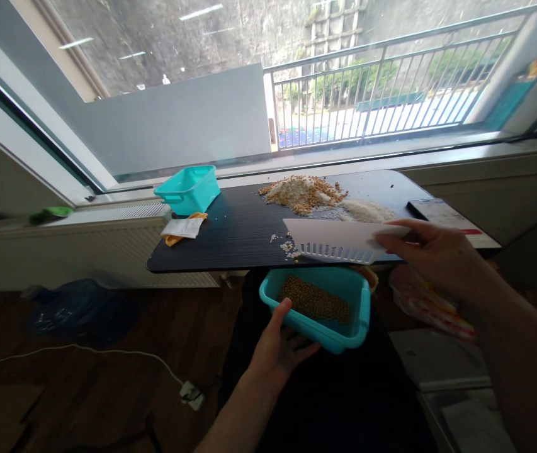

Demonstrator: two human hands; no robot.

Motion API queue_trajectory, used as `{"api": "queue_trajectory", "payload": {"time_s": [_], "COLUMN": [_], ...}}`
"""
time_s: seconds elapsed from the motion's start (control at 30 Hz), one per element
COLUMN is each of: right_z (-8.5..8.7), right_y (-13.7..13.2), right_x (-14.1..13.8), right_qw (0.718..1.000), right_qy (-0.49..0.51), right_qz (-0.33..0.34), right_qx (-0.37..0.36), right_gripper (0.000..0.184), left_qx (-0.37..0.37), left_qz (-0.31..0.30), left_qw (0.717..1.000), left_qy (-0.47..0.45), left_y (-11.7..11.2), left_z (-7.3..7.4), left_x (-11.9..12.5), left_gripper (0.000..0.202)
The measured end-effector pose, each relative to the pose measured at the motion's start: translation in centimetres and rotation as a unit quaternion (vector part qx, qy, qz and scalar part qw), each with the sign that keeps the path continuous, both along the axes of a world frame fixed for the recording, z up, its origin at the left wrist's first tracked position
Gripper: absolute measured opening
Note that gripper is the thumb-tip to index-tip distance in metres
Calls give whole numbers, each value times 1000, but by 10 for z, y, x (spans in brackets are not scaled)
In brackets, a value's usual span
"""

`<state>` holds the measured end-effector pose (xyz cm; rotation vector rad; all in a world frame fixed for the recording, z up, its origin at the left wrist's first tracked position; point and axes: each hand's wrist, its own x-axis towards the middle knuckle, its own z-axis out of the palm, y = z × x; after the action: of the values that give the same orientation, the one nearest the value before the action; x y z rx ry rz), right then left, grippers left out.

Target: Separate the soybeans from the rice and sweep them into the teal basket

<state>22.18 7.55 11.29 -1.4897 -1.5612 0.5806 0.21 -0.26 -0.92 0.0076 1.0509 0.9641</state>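
Observation:
My left hand (280, 349) grips a turquoise plastic basin (362, 318) below the table's front edge, thumb over the near rim and fingers underneath. A layer of small round tan beans (318, 301) covers part of its bottom. Above it, my right hand (422, 242) is closed on the right end of a white slotted scoop (332, 234), held over the front of the dark table (230, 239). White grains (289, 248) lie by the scoop's left end. Behind it are a heap of tan beans mixed with white grains (301, 192) and a pile of white grains, apparently rice (365, 211).
A second turquoise basin (195, 192) stands at the table's back left, beside a white paper on orange cloth (183, 228). A flat box or booklet (452, 220) lies at the right end. Below are a radiator (145, 251), a power strip (191, 395) and plastic bags.

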Motion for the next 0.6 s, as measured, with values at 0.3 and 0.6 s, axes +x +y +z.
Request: {"api": "queue_trajectory", "payload": {"time_s": [0.3,0.6], "right_z": [-12,-13], "right_y": [3,1], "right_x": [-11,-5], "right_qw": [999,999], "right_qy": [9,-15], "right_qz": [29,34], "right_qx": [18,8], "right_gripper": [39,40], "left_qx": [-3,-1], "left_qz": [25,24], "left_qw": [1000,1000], "left_qy": [-5,-2], "left_y": [-1,0], "left_z": [-4,-6], "left_x": [-8,-7], "left_gripper": [61,61]}}
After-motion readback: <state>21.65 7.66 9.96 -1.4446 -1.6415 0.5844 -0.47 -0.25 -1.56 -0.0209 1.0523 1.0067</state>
